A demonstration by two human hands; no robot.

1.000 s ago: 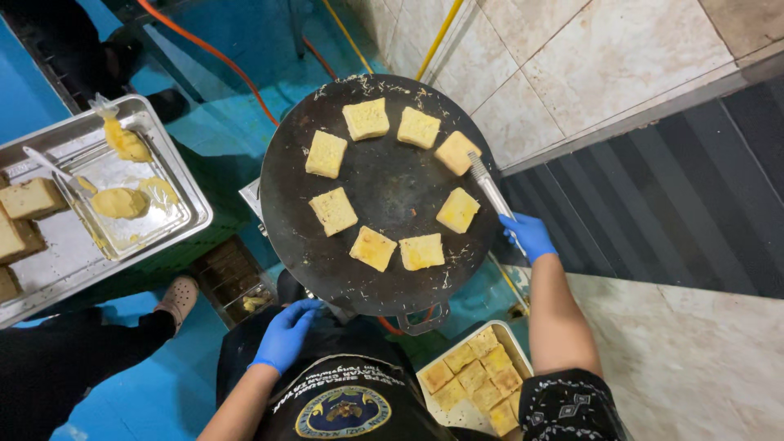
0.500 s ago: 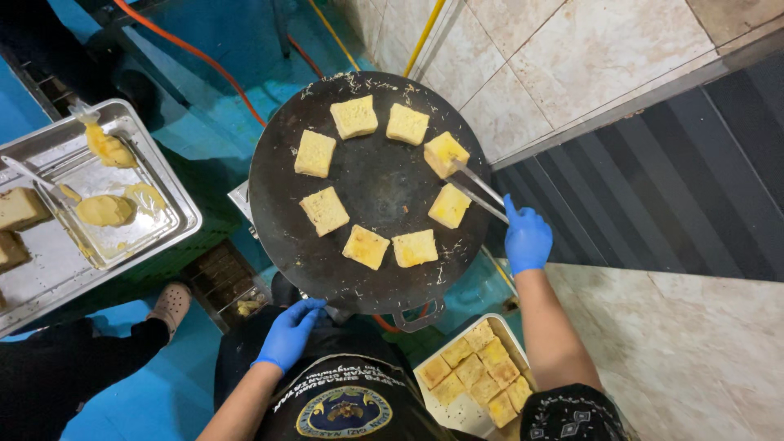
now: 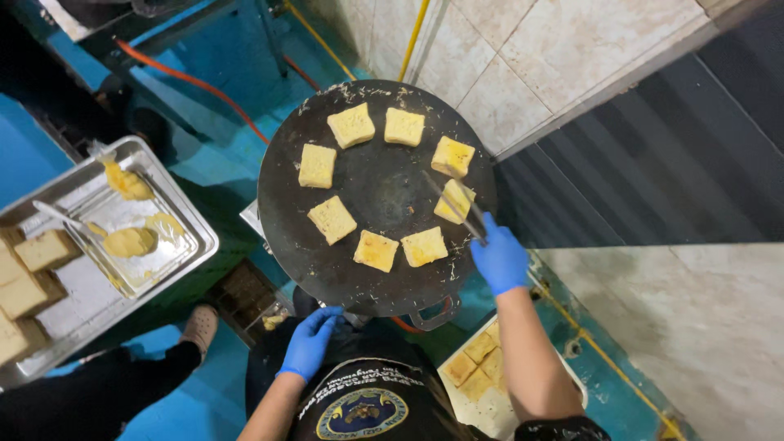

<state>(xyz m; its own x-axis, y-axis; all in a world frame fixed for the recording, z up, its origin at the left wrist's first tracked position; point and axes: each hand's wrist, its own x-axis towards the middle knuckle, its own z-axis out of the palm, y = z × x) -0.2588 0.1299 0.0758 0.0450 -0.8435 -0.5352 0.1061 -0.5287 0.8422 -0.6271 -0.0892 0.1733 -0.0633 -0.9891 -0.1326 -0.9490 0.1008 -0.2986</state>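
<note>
A round black griddle [image 3: 376, 175] carries several yellow toasted bread squares set in a ring. My right hand [image 3: 499, 260], in a blue glove, holds metal tongs [image 3: 454, 206] whose tips close around one bread square [image 3: 454, 201] at the griddle's right side. My left hand [image 3: 310, 341], also in a blue glove, hangs loose below the griddle's near edge with its fingers apart, holding nothing.
A steel tray [image 3: 184, 208] at the left holds bread blocks [image 3: 45, 249], yellow butter lumps and a smaller tray. A white tray of bread squares [image 3: 482, 367] sits by my right forearm. Another person's leg and shoe [image 3: 198, 327] are at the lower left. An orange hose [image 3: 192, 80] crosses the blue floor.
My right hand has moved the tongs left and down, from the upper-right bread square to the one below it. The left hand stays put.
</note>
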